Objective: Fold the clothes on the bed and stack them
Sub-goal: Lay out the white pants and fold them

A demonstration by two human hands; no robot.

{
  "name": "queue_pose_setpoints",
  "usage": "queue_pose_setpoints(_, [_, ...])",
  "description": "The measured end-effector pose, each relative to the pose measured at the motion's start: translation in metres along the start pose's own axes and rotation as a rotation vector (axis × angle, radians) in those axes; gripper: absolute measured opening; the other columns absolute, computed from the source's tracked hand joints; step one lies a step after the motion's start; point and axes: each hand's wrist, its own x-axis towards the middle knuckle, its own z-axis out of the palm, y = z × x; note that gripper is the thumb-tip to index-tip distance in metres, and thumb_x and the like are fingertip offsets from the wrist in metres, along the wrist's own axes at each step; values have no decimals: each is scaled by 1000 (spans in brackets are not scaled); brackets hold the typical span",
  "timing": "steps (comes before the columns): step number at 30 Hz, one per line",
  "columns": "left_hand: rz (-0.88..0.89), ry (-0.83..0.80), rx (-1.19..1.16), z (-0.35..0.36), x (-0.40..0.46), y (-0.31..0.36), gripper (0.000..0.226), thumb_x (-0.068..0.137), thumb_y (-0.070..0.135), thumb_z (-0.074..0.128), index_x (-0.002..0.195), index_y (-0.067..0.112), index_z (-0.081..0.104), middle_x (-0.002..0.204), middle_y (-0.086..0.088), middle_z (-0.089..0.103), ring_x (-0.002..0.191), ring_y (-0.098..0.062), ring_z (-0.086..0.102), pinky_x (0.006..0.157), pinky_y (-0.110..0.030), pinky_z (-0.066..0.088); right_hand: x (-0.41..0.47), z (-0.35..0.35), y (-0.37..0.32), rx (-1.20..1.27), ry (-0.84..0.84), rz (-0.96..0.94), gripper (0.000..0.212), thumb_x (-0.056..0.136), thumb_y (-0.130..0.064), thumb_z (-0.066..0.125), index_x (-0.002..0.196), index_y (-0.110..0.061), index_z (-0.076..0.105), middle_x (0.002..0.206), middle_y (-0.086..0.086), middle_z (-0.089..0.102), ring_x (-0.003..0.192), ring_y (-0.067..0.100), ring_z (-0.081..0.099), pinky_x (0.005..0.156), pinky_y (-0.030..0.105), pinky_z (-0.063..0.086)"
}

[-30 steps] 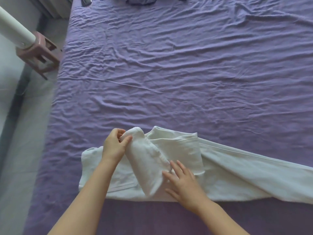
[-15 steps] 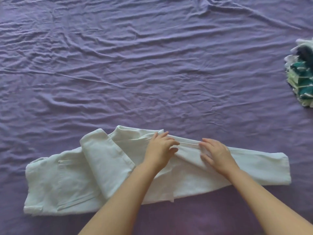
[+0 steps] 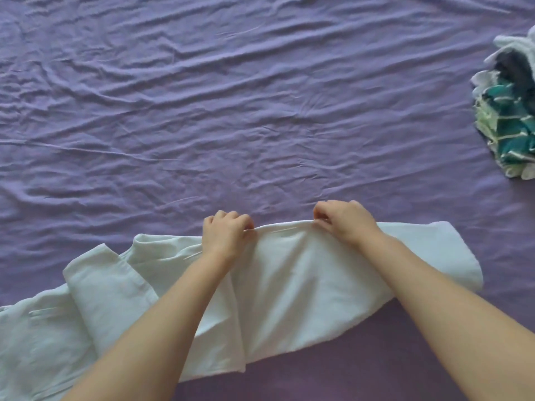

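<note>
White trousers (image 3: pixel 292 287) lie lengthwise across the near part of the purple bed (image 3: pixel 231 111), the waist end off to the lower left and the leg ends at the right. My left hand (image 3: pixel 224 234) grips the far edge of the legs with curled fingers. My right hand (image 3: pixel 346 219) pinches the same edge a little further right. Between my hands the edge is lifted slightly off the sheet. A folded flap of the trousers (image 3: pixel 98 285) lies to the left of my left forearm.
A stack of folded clothes (image 3: pixel 512 111), white, dark and teal patterned, sits at the right edge of the bed. The wrinkled purple sheet stretches away beyond the trousers.
Both hands moved to the far edge of the legs and closed on it, raising it. The view shifted right, and the floor and the stand at the left dropped out of sight.
</note>
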Motion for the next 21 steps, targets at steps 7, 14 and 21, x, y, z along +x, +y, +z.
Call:
queue_pose_setpoints(7, [191,-214,-54,2,15,42,23,91,40,54,103,20,57,107,2,59,107,-20,52,78,-31,27,-25,-42,61,-355,-225,-46,37,88,-52,51,70,-24,35,97,1,66,89,27,55,71,29,26])
queue_pose_setpoints(14, [219,-45,-174,12,27,111,28,90,31,56,117,24,54,115,6,64,109,-19,56,85,-31,27,-33,-35,123,-240,239,-40,45,56,-22,87,94,-10,67,74,8,63,67,31,62,68,40,48])
queue_pose_setpoints(21, [328,106,-86,26,41,178,27,55,29,85,66,18,63,67,1,59,64,-25,59,63,-32,40,-61,-29,165,-125,385,85,14,71,-31,71,76,-19,66,69,2,58,70,30,56,72,35,35])
